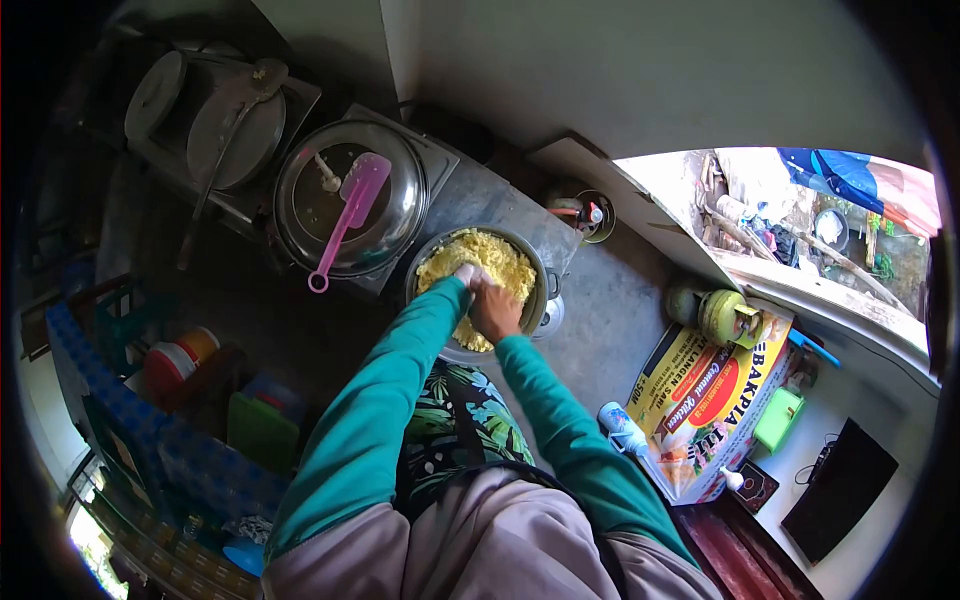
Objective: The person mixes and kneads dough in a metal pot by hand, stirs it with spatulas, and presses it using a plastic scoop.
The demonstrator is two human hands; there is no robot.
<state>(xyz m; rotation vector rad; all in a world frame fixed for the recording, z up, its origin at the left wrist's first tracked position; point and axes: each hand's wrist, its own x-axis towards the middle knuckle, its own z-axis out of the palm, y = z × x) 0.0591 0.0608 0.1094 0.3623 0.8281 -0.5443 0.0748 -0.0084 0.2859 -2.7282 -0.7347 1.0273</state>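
A large metal pot (545, 290) in the middle of the view holds a yellow, crumbly food mass (508, 262). Both my hands are together over the pot, close to the food. My left hand (466, 274) looks pale and lies partly behind the right, so its fingers are hidden. My right hand (495, 311) is closed beside it, knuckles up; what it grips is hidden. To the left, a pink plastic spatula (361, 196) rests on a wide, shiny round lid (408, 165), with a whitish lump near it.
Further left, a long-handled ladle (230, 140) lies across a stove beside round lids. A grey counter (480, 205) runs behind the pot. At right stand a green gas cylinder (728, 318), a printed box-board surface (690, 420) and a light-green container (778, 420) under a window.
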